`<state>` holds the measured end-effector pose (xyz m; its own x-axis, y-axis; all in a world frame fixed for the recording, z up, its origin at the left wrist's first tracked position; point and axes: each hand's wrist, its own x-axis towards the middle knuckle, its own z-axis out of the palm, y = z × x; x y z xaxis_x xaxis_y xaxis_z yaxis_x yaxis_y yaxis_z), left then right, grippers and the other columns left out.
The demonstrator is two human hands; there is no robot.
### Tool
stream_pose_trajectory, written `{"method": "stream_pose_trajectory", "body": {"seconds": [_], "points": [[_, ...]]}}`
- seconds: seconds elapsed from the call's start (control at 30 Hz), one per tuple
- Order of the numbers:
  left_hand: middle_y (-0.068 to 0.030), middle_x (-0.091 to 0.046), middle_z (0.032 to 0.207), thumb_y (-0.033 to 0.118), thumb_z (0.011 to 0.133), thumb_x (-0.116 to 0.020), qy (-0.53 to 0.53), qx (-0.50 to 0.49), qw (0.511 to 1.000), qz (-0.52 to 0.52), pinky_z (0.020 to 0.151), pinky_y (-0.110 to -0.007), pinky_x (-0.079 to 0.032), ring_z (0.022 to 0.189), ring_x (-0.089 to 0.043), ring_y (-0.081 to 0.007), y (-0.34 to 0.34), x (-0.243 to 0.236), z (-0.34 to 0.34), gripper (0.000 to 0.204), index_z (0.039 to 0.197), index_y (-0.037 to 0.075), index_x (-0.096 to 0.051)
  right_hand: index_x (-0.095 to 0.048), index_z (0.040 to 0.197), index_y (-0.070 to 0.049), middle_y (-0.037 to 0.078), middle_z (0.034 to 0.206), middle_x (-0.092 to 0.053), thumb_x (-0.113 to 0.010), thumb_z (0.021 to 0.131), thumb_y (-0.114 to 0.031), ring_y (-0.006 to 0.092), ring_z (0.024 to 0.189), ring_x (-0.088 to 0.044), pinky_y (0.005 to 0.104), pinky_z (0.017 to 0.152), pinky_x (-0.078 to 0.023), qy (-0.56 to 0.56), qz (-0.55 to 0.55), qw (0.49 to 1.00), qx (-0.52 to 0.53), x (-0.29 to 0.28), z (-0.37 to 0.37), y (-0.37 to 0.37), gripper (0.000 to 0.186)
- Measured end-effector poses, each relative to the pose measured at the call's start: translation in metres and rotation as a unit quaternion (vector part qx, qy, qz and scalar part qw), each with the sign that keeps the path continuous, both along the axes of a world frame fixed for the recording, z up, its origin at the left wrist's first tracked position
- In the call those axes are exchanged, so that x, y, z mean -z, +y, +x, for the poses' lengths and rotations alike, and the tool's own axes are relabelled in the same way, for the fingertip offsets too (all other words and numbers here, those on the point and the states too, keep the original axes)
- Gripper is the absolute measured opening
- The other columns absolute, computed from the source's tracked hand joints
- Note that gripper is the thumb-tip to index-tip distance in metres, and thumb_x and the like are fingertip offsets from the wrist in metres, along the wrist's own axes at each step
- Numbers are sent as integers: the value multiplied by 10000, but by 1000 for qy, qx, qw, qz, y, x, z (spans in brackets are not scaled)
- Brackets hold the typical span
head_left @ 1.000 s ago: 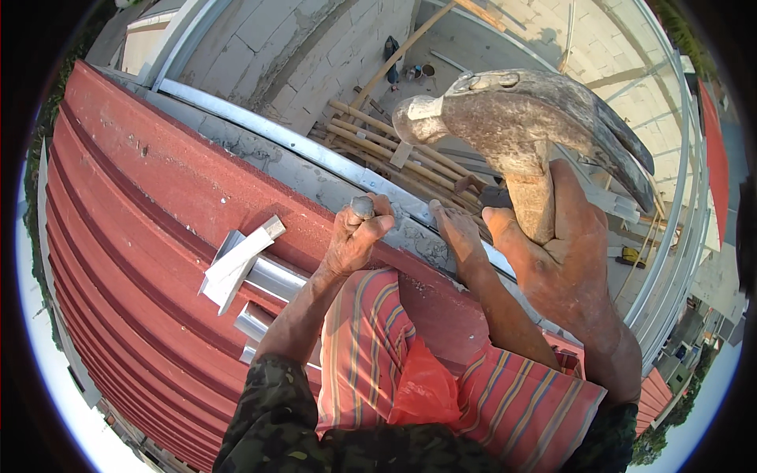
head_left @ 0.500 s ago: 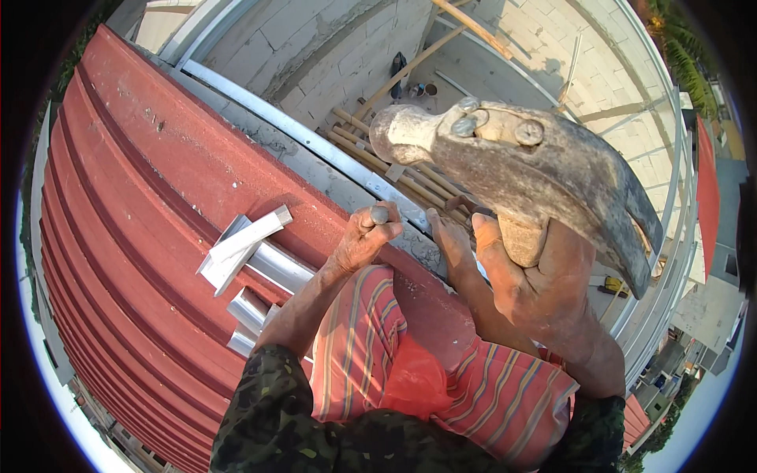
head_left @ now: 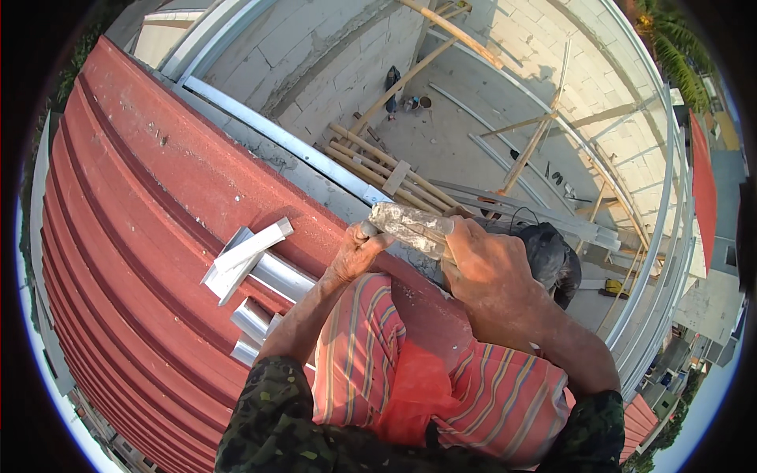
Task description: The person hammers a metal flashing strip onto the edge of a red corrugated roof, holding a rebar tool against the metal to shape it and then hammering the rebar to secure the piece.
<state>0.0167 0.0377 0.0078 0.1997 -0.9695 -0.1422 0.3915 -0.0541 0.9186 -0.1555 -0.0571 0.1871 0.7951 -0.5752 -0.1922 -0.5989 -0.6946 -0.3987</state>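
My left hand is closed around a short metal rod with a round grey top; its lower end is hidden in my fist. It is held above the edge of the red metal roof, beside a galvanised steel channel. My right hand grips a worn claw hammer, its handle mostly hidden by my fingers. The hammer's striking face is at the rod's top, touching or very close to it; I cannot tell which.
Cut metal channel pieces lie on the roof by my left forearm. Beyond the roof edge, a block-walled room drops away, with bamboo poles across it. A person in dark clothing is below on the right. Striped cloth covers my legs.
The hammer has swung down and left from its raised place to the rod in my left hand. My left hand has barely moved. The person below has come into sight.
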Motion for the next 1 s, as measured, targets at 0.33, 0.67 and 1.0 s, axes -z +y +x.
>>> {"method": "stream_pose_trajectory", "body": {"seconds": [0.33, 0.67, 1.0], "points": [[32, -550, 857, 69, 858, -569, -78, 3, 997, -4, 670, -240, -394, 764, -440, -49, 2, -27, -10, 111, 760, 17, -556, -563, 960, 11, 157, 870, -600, -676, 706, -81, 276, 674, -648, 374, 535, -521, 14, -11, 999, -32, -2, 6, 6, 293], [65, -450, 734, 74, 854, -569, -104, 11, 995, 3, 637, -231, -353, 683, -371, -57, -5, 8, -1, 219, 670, 71, -451, -507, 908, -11, 139, 818, -608, -662, 703, -35, 290, 687, -658, 373, 559, -530, -35, -49, 997, -40, 3, 9, 5, 258], [48, -538, 823, 119, 856, -589, -130, 0, 992, -7, 678, -213, -369, 748, -420, -33, 3, 14, -5, 79, 860, 41, -602, -504, 909, -25, 151, 775, -611, -656, 724, -54, 299, 662, -662, 416, 540, -528, -150, -165, 972, -75, 7, 6, 1, 241]]}}
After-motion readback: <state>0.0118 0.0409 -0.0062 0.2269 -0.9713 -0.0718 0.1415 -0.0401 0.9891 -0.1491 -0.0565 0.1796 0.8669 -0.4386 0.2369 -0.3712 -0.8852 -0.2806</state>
